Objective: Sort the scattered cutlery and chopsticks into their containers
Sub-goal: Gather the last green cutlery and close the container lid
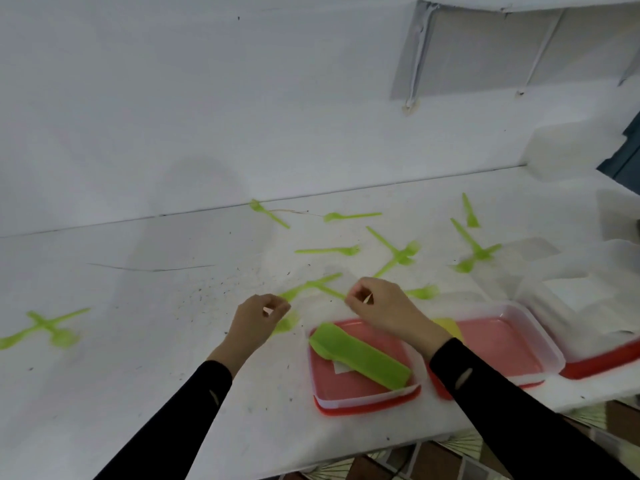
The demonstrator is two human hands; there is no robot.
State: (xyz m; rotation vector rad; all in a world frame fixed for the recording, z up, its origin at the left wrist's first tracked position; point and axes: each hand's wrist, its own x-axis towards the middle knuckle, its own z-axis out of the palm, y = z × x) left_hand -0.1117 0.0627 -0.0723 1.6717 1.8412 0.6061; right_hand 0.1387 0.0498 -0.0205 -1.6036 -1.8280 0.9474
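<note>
**Mostly unsorted: green cutlery on the table, both hands over the near centre**

Green plastic cutlery was seen scattered over the white table [138, 358]. One crossed pair [46, 329] was noted at the near left, well apart from the rest. A second crossed pair [311, 287] lay between the two hands. A single fork [422, 292] lay just right of the right hand. Farther back, a lone fork [329, 251] and two more crossed pairs to its right were recorded. Single pieces lay along the far table edge, and blur hid their type.

Left hand [258, 320]: the fingers were curled, and the hand was held over the table left of the containers. A small pale glint was seen at the fingertips. Whether anything was gripped could not be told.

Right hand [377, 303]: a thin pale stick [368, 298] was pinched between thumb and fingers, beyond the far edge of the near container.

Near container [367, 398], clear walls and red base: a green stack [360, 355] of cutlery was lying diagonally inside.

Second container [502, 344], just to the right: a yellow piece [448, 327] was seen at its left end, partly hidden by the right forearm.

Third container [602, 362], far right: blurred, contents not made out.
</note>
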